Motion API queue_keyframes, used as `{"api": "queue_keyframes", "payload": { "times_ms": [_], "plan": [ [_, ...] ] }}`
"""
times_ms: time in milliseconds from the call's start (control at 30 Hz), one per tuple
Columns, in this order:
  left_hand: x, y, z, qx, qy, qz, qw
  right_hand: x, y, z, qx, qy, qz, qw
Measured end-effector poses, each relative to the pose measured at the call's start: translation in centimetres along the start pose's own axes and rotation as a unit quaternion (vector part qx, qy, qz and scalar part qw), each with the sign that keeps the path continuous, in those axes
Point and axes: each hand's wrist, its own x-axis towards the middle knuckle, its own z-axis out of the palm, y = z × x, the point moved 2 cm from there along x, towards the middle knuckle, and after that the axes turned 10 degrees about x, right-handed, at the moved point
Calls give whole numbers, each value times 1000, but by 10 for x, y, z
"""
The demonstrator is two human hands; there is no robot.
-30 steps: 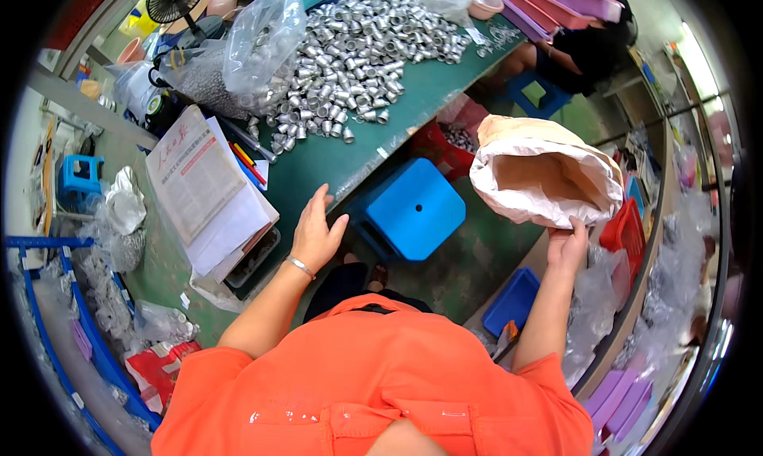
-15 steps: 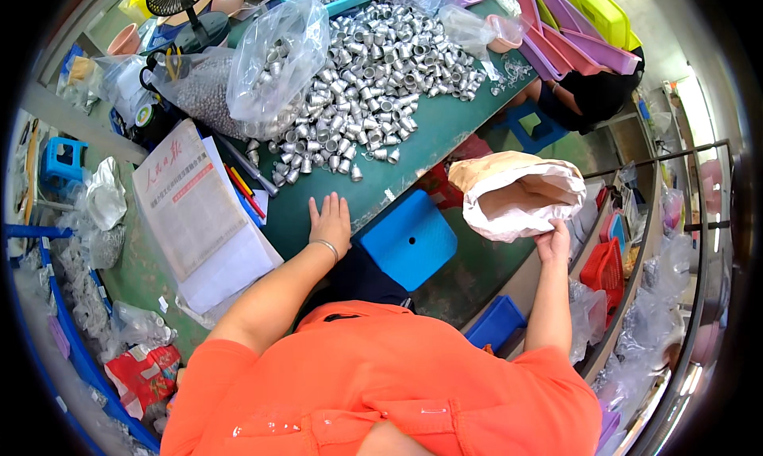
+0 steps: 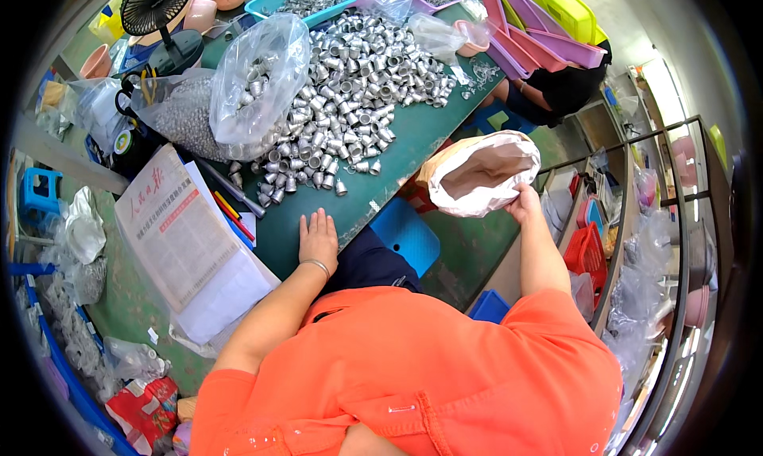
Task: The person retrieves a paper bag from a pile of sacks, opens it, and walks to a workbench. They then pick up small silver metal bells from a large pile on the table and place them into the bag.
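Note:
My left hand (image 3: 319,237) lies flat on the near edge of the green table (image 3: 280,232), fingers stretched out, holding nothing. In my right hand (image 3: 524,204) is the rim of a paper bag (image 3: 478,176), brown outside and white inside, held beside the table's right edge with its mouth open toward me. I cannot make out anything inside it. Beyond my left hand spreads a large heap of small silver metal cups (image 3: 342,110). A clear plastic bag (image 3: 258,82) with some of these cups in it rests against the heap's left side.
Left of my hand lie a newspaper (image 3: 187,233) and pens (image 3: 230,209). A blue stool (image 3: 407,237) stands under the table's right edge. Stacked colored trays (image 3: 548,19) and a crouching person (image 3: 568,86) are at the far right. Shelves (image 3: 612,241) line the right side.
The paper bag, in my right hand, has moved forward over the table's right edge side, covering less of the floor. My torso has leaned forward; the left hand remains flat on the table.

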Motion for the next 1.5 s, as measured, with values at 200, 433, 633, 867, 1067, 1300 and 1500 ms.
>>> {"api": "queue_keyframes", "payload": {
  "times_ms": [200,433,633,867,1067,1300,1500],
  "plan": [
    [4,4,5,-11,22,-1,1000,32,-8,-15,-175,94,-12,980],
    [3,1,-10,-22,25,-12,999,59,-10,-4,-264,263,-117,921],
    [3,2,-4,-26,66,-4,997,82,-2,2,-295,317,-97,896],
    [5,5,-4,-66,77,-12,995,204,-5,-26,-535,339,-42,773],
    [19,20,13,-46,163,-69,983,226,-29,-8,-594,328,-45,734],
    [12,14,-8,-139,165,-57,975,328,-29,-19,-837,157,-14,523],
    [20,30,-27,-108,130,-166,972,409,50,-8,-803,-158,-110,563]
  ]
}}
